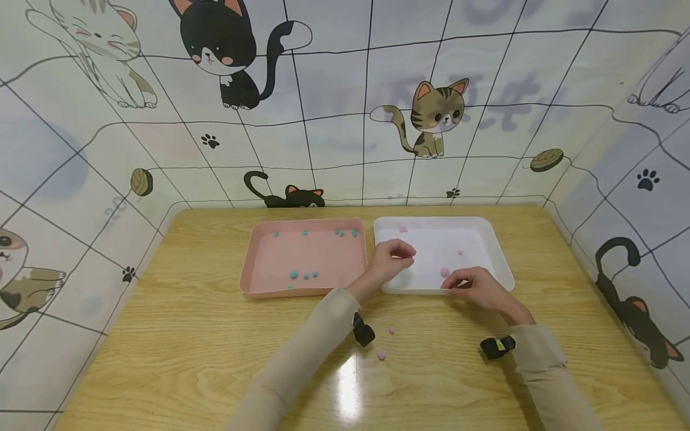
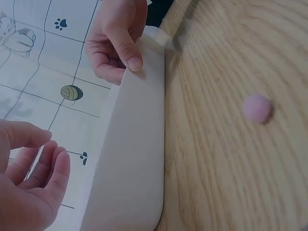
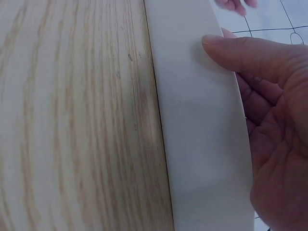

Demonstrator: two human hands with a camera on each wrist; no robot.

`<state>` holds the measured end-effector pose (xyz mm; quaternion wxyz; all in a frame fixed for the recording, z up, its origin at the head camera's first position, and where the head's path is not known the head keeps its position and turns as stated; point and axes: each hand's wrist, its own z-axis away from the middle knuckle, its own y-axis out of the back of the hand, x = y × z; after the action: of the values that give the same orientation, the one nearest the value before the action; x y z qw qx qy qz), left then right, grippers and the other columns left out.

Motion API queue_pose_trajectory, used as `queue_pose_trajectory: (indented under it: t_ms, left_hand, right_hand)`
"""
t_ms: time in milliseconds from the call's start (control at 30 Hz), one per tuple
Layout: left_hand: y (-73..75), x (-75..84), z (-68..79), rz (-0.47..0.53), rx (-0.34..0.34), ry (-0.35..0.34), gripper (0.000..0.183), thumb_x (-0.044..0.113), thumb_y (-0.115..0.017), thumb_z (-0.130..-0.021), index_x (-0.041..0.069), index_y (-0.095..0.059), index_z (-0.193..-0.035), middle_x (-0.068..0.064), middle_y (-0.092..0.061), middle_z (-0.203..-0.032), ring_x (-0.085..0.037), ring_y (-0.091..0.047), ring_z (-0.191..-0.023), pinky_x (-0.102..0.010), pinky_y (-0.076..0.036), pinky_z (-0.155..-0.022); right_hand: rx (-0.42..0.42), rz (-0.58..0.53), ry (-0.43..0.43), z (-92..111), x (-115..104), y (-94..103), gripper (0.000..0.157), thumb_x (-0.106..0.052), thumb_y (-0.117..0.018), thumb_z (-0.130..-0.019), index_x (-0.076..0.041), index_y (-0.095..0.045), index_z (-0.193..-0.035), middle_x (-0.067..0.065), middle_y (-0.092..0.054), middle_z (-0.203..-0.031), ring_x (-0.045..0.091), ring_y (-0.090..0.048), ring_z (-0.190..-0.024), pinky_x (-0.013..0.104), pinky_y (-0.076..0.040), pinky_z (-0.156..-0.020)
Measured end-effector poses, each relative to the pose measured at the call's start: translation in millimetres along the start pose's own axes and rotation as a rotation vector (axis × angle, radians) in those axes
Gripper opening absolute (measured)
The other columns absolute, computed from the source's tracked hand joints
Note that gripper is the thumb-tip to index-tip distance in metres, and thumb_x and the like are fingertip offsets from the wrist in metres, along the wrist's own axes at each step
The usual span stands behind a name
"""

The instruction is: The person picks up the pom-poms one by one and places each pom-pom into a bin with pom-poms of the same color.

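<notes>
My left hand [image 1: 389,261] hovers over the left part of the white tray [image 1: 431,223], fingers loosely bent. In the left wrist view, the thumb of the left hand [image 2: 29,178] is close to the fingertips, with nothing visible between them. At the tray's near edge, my right hand [image 1: 477,288] grips the rim. The right wrist view shows the thumb [image 3: 245,57] against the tray's outer wall [image 3: 197,125], with the fingers on the inner side. Inside lie a larger pink pom-pom [image 1: 445,272], a small one [image 1: 460,252] and pink bits [image 1: 403,229] near the back.
Left of the white tray is a pink tray [image 1: 307,224], holding several teal pom-poms, one larger pom-pom [image 1: 293,275] among them. Two pink pom-poms lie on the wooden table, one [image 1: 392,330] behind the other [image 1: 381,355]. A cat-patterned backdrop [image 1: 334,143] surrounds the table.
</notes>
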<state>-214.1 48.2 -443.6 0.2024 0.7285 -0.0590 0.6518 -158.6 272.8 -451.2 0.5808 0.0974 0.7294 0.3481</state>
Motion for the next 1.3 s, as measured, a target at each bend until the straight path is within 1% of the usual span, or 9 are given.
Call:
queue_pose_trajectory:
  t_ms: [100, 167, 267, 467, 567, 800, 900, 1133, 1300]
  left_hand:
    - [5.1, 1.0, 8.4, -0.007, -0.041, 0.0, 0.007, -0.002, -0.064, -0.085, -0.003, -0.066, -0.092, -0.014, -0.066, -0.091, -0.016, -0.061, -0.083, -0.018, -0.047, -0.069]
    - [5.6, -8.3, 9.4, -0.008, -0.055, 0.001, 0.005, 0.002, -0.065, -0.086, 0.001, -0.067, -0.091, -0.008, -0.066, -0.089, -0.008, -0.059, -0.08, -0.018, -0.048, -0.069]
    - [8.5, -3.5, 19.1, -0.002, -0.088, -0.012, 0.005, 0.001, -0.064, -0.086, 0.0, -0.067, -0.09, -0.009, -0.066, -0.09, -0.009, -0.059, -0.08, -0.018, -0.049, -0.07]
    - [15.5, 20.6, 45.9, 0.001, -0.191, -0.105, 0.008, -0.008, -0.061, -0.084, -0.012, -0.063, -0.092, -0.024, -0.064, -0.093, -0.029, -0.062, -0.087, -0.02, -0.051, -0.074]
    - [17.7, 21.5, 54.8, -0.015, -0.231, -0.129, 0.008, -0.011, -0.06, -0.084, -0.014, -0.062, -0.091, -0.027, -0.063, -0.093, -0.033, -0.061, -0.089, -0.02, -0.051, -0.075]
    - [13.6, -13.1, 63.8, -0.038, -0.278, -0.105, 0.009, -0.013, -0.062, -0.082, -0.012, -0.063, -0.091, -0.025, -0.065, -0.092, -0.028, -0.063, -0.086, -0.022, -0.052, -0.076]
    - [13.2, -18.9, 70.4, -0.045, -0.308, -0.073, 0.01, -0.011, -0.064, -0.081, -0.009, -0.063, -0.092, -0.022, -0.065, -0.093, -0.023, -0.064, -0.085, -0.019, -0.051, -0.075]
    - [11.3, -28.9, 81.6, -0.075, -0.385, -0.072, 0.012, -0.012, -0.063, -0.08, -0.009, -0.062, -0.092, -0.023, -0.064, -0.094, -0.025, -0.063, -0.087, -0.018, -0.05, -0.076]
    - [9.1, -33.7, 86.2, -0.122, -0.385, -0.048, 0.015, -0.015, -0.063, -0.078, -0.007, -0.063, -0.09, -0.016, -0.064, -0.09, -0.012, -0.06, -0.081, -0.017, -0.049, -0.074]
  right_hand:
    - [-0.002, 0.012, 0.003, 1, -16, 1.8, 0.007, 0.01, -0.067, -0.078, 0.003, -0.068, -0.079, 0.01, -0.065, -0.074, 0.004, -0.055, -0.07, 0.021, -0.049, -0.061]
    - [-0.002, 0.002, 0.003, 1, -18, 2.7, 0.006, 0.009, -0.068, -0.079, 0.004, -0.068, -0.08, 0.011, -0.066, -0.074, 0.003, -0.055, -0.07, 0.022, -0.049, -0.062]
    - [-0.003, -0.001, 0.009, 2, -18, 3.6, 0.005, 0.01, -0.068, -0.078, 0.004, -0.068, -0.08, 0.011, -0.065, -0.075, 0.002, -0.054, -0.07, 0.021, -0.049, -0.062]
    - [0.0, 0.011, 0.014, 2, -19, 4.4, 0.009, 0.011, -0.067, -0.078, 0.002, -0.068, -0.079, 0.008, -0.066, -0.075, 0.001, -0.054, -0.07, 0.021, -0.049, -0.062]
    - [0.003, 0.005, 0.035, 1, -14, 3.4, 0.01, 0.012, -0.067, -0.077, 0.002, -0.068, -0.079, 0.008, -0.065, -0.075, 0.002, -0.054, -0.07, 0.021, -0.049, -0.061]
    - [-0.002, 0.039, -0.008, -1, 14, -0.5, 0.012, 0.01, -0.068, -0.078, -0.002, -0.069, -0.08, 0.003, -0.065, -0.076, -0.001, -0.053, -0.071, 0.02, -0.049, -0.063]
    - [-0.004, 0.053, -0.003, -2, 21, -1.6, 0.011, 0.011, -0.068, -0.078, 0.0, -0.068, -0.079, 0.005, -0.065, -0.075, -0.001, -0.053, -0.071, 0.021, -0.049, -0.062]
    - [-0.003, 0.024, -0.012, -1, 23, -1.8, 0.011, 0.005, -0.07, -0.078, -0.005, -0.07, -0.081, 0.0, -0.066, -0.078, -0.001, -0.054, -0.072, 0.021, -0.049, -0.063]
    - [-0.008, -0.01, -0.003, -1, 19, -1.1, 0.009, 0.002, -0.072, -0.078, -0.006, -0.071, -0.081, -0.002, -0.066, -0.078, 0.0, -0.055, -0.072, 0.021, -0.049, -0.063]
